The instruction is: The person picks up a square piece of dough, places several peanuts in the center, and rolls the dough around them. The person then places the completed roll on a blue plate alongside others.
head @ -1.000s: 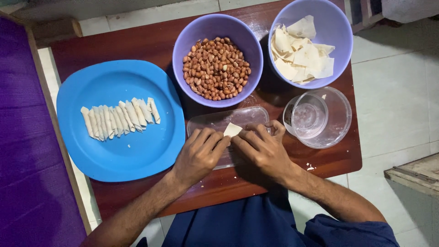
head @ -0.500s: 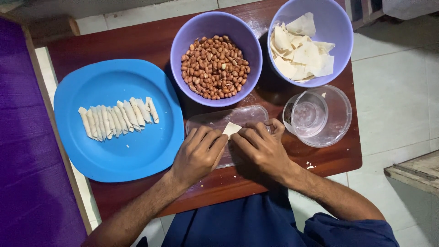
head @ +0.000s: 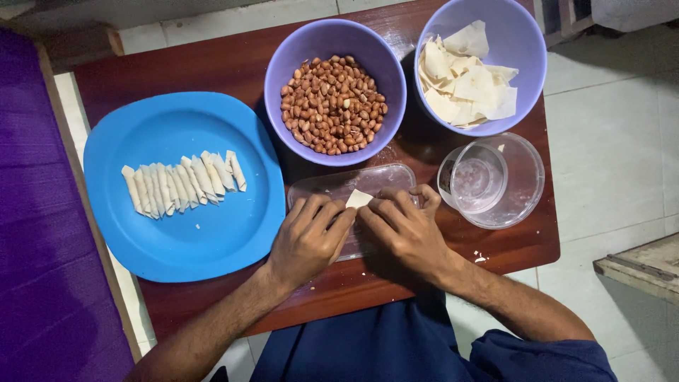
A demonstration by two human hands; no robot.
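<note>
Both hands meet over a clear tray [head: 368, 182] at the near middle of the desk [head: 233, 67]. The left hand [head: 309, 237] and the right hand [head: 404, 230] pinch a small pale wrapper [head: 358, 199] between their fingertips — each hand grasping one side of it, fingers curled down onto the tray. The wrapper sits just above the tray's surface, a corner poking up between the two sets of fingers.

To the left lies a blue plate [head: 191, 240] with a row of rolled pieces [head: 182, 184] laid side by side, touching one another, slightly slanted. Behind the hands stands a purple bowl of peanuts [head: 332, 105], just beside the plate's far right edge. A second purple bowl [head: 520, 42] at the far right holds a loose heap of flat wrappers [head: 463, 78]. Near the right hand, just in front of that bowl, is a clear glass bowl [head: 520, 187] with a smaller clear cup [head: 472, 185] inside it — what the cup holds cannot be told.

A few pale crumbs [head: 481, 258] lie on the desk beside the right wrist. A purple cloth [head: 35, 247] runs along the left edge of view, and pale floor tiles [head: 615, 141] show to the right.
</note>
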